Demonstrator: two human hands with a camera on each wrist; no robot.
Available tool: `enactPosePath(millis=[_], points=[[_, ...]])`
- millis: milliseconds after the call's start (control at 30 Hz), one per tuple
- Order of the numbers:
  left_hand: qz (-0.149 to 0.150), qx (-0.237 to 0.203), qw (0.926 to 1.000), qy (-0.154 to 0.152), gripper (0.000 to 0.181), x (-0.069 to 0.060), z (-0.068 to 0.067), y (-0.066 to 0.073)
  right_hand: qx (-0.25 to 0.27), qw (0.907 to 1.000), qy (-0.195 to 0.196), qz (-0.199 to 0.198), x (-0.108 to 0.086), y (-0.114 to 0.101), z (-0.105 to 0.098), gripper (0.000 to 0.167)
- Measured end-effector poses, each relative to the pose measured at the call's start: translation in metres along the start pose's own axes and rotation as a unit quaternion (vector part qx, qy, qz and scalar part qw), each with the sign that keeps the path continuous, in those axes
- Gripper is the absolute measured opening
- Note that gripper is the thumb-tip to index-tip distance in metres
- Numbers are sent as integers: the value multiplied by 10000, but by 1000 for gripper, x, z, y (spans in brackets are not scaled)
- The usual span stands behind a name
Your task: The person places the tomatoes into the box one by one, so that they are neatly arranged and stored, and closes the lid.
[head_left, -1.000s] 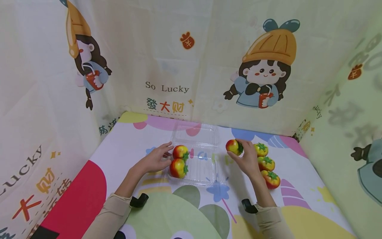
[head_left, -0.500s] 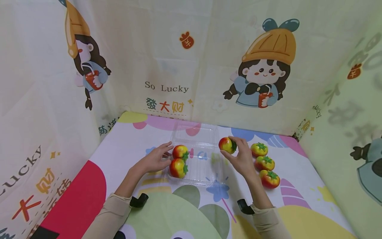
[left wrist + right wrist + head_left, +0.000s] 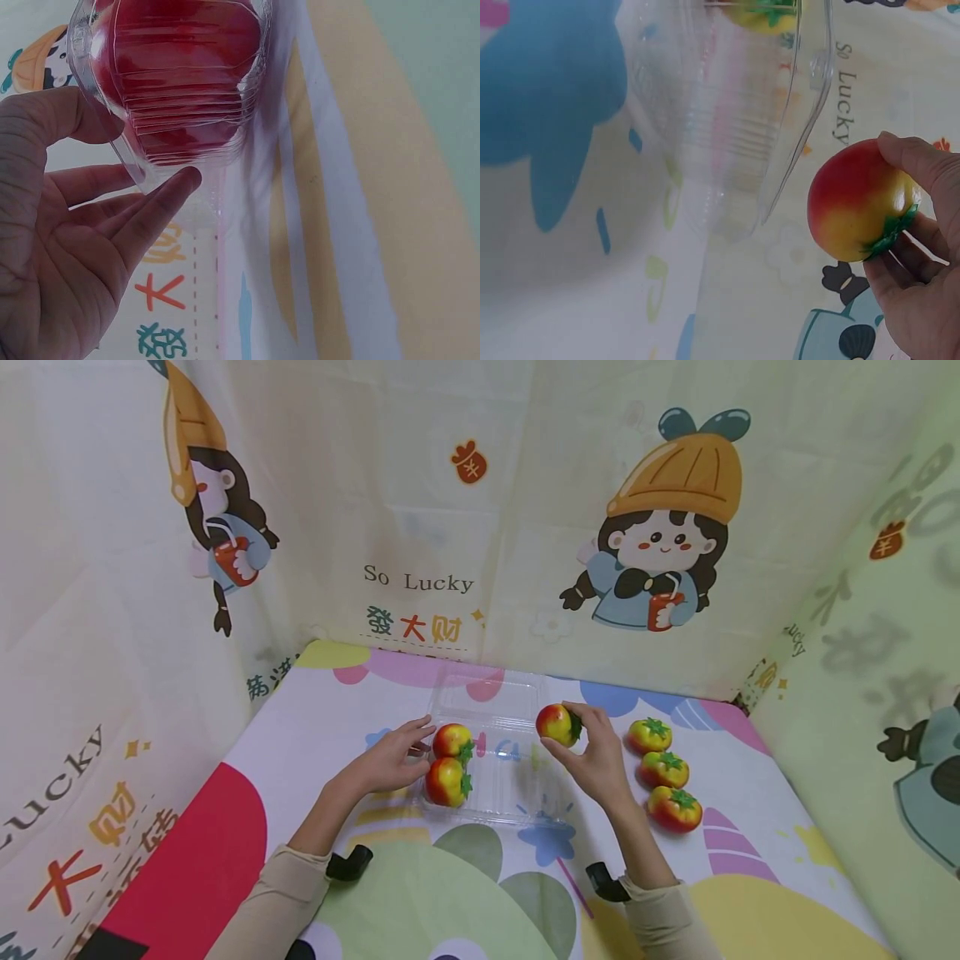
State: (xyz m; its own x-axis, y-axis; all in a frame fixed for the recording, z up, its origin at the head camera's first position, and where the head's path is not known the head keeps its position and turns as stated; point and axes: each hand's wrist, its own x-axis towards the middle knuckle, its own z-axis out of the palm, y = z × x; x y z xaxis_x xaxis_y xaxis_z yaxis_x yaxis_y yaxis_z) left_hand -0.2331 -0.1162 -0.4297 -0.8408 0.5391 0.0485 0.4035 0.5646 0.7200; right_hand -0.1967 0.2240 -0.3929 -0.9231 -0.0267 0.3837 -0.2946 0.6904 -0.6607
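Note:
My right hand (image 3: 596,760) pinches a red and yellow persimmon (image 3: 557,726) between thumb and fingers, raised near the far right corner of a clear plastic box (image 3: 517,814). In the right wrist view the persimmon (image 3: 855,202) has its green leafy cap turned toward the palm. My left hand (image 3: 390,760) holds the box's left side. Seen from the left wrist, thumb and fingers of this left hand (image 3: 67,225) are at the rim. Two persimmons, a far one (image 3: 453,742) and a near one (image 3: 447,782), lie along the left inside of the box.
Three more persimmons stand in a row to the right: the back one (image 3: 650,736), the middle one (image 3: 663,770) and the front one (image 3: 675,810). The box's clear lid (image 3: 491,697) lies open behind it. Printed cloth walls (image 3: 517,527) enclose the table's back and sides.
My right hand has carried the persimmon leftward, from beside the row to the box's right edge. The left hand and the persimmons in the box have stayed put.

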Motion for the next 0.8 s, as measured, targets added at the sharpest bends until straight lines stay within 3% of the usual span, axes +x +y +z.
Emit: enactPosePath(millis=[800], points=[[-66, -42, 10000, -21, 65, -1, 0, 1, 253, 9992, -205, -213, -4, -10, 26, 62]])
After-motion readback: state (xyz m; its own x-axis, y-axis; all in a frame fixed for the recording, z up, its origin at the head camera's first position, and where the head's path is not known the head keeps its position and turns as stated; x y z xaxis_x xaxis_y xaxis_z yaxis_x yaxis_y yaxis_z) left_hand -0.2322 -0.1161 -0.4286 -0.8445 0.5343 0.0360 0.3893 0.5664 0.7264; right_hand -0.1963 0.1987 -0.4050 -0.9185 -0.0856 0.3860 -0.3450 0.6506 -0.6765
